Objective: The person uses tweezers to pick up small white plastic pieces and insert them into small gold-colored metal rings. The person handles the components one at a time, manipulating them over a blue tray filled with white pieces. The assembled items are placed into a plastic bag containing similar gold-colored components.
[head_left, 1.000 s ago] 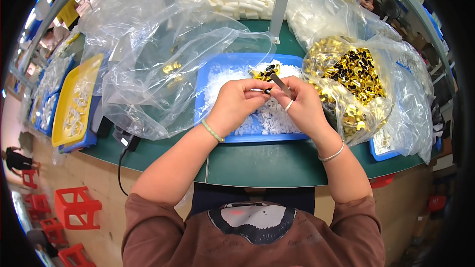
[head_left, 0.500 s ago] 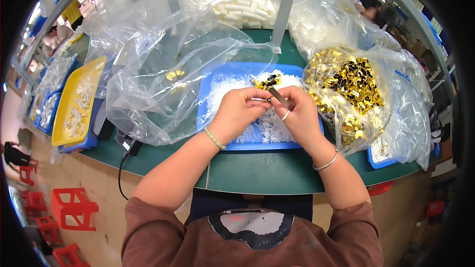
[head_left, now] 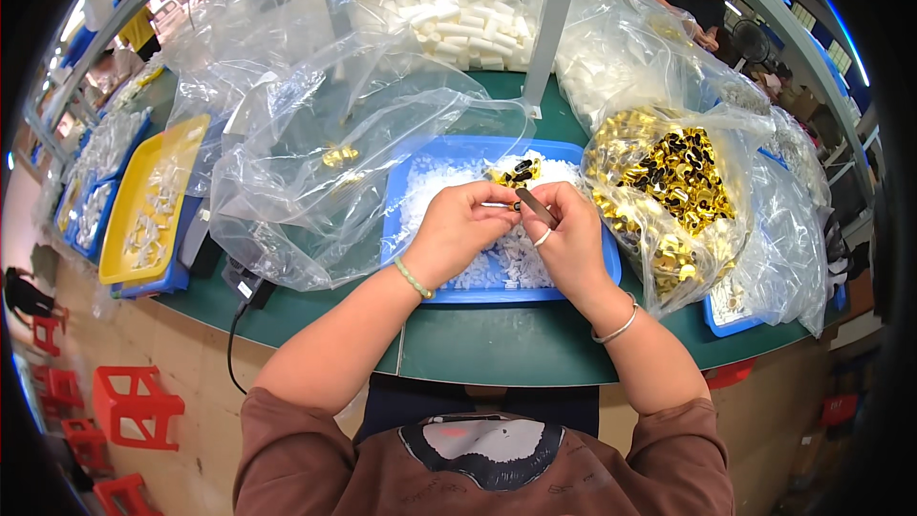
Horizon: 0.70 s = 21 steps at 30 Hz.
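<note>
My left hand pinches a small dark and gold piece between thumb and fingertips. In my right hand is a flat, grey-brown metal strip, tilted, its upper end close to that piece; my fingers hide its lower end. Both hands meet above a blue tray holding many small white pieces. A few gold and black pieces lie on the white ones, just beyond my fingertips.
A clear bag full of gold and black pieces stands right of the tray. Another clear bag spreads at left, near a yellow tray. White cylinders are heaped behind. A grey post rises from the green table.
The whole view has shifted slightly, with the table lower in the picture. My hands stay together over the tray, and the metal strip's angle has changed a little.
</note>
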{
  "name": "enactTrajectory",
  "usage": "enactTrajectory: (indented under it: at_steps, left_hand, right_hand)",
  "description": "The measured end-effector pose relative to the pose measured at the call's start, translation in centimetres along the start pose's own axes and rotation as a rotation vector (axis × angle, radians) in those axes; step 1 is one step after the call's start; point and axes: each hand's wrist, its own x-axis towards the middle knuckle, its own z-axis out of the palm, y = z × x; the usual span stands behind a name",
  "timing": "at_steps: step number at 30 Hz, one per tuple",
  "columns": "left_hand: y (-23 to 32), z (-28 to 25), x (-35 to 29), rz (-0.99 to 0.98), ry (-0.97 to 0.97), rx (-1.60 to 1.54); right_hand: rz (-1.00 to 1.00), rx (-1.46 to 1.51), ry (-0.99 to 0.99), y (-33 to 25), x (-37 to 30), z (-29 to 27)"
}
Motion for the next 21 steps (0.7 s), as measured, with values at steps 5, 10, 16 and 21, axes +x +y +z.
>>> enactTrajectory:
  at_steps: [5, 10, 16, 21]
  left_hand:
    - [0.0, -0.1, 0.3, -0.022, 0.002, -0.031]
    - [-0.5, -0.1, 0.5, -0.013, 0.029, -0.06]
    - [-1.0, -0.2, 0.8, -0.003, 0.042, -0.164]
    - [0.1, -0.1, 0.4, -0.042, 0.021, -0.198]
  right_hand:
    - [-0.011, 0.0, 0.018, -0.3, -0.1, 0.1]
    - [-0.07, -0.012, 0.036, -0.5, -0.1, 0.3]
    - [-0.06, -0.034, 0.061, -0.5, 0.0, 0.4]
    - [0.029, 0.035, 0.055, -0.9, 0.0, 0.2]
